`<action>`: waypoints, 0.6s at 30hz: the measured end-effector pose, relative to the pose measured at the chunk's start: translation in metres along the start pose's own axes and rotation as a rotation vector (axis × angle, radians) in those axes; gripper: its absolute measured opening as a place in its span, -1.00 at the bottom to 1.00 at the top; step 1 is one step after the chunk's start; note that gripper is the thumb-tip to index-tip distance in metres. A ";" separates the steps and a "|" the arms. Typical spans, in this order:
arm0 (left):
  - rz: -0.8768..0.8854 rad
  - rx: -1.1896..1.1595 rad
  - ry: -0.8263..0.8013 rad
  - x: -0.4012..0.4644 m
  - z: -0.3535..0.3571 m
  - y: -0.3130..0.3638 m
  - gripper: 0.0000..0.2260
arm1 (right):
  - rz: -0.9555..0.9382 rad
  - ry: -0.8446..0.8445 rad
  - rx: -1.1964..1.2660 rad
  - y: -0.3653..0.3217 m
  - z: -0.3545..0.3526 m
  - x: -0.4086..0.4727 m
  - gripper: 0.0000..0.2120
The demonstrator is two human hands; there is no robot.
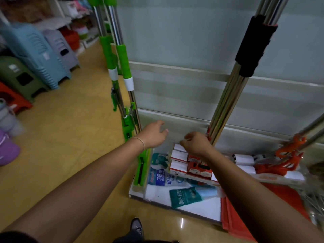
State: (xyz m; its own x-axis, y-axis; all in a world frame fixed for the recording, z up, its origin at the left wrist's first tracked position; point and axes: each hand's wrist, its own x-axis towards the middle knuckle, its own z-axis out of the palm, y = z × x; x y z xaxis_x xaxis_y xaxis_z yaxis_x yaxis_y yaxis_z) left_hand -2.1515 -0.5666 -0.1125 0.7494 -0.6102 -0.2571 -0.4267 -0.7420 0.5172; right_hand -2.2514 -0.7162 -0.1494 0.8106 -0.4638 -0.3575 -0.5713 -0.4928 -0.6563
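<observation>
A grey wall panel (pixel 192 41) has chrome mop poles (pixel 226 106) with black foam grips leaning on it, and green-handled mops (pixel 121 67) to their left. White sponge mop heads (pixel 178 155) lie at the poles' foot. The left hand (pixel 154 135) hovers loosely spread, holding nothing. The right hand (pixel 196 143) curls just beside the poles' base; whether it grips anything I cannot tell.

Green mop poles (pixel 128 95) and steel poles (pixel 226 102) flank an open gap before the wall (pixel 175 85).
</observation>
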 end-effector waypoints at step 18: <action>0.130 0.023 0.230 0.017 -0.117 -0.125 -0.65 | -0.116 0.147 -0.072 -0.176 0.089 0.042 -0.60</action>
State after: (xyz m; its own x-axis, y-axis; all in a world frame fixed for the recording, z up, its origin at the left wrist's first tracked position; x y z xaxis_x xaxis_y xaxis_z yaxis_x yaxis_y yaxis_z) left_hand -2.0262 -0.4523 -0.0860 0.7817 -0.6237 0.0045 -0.5368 -0.6691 0.5140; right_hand -2.1053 -0.5827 -0.1080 0.8472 -0.5007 -0.1778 -0.4871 -0.5981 -0.6364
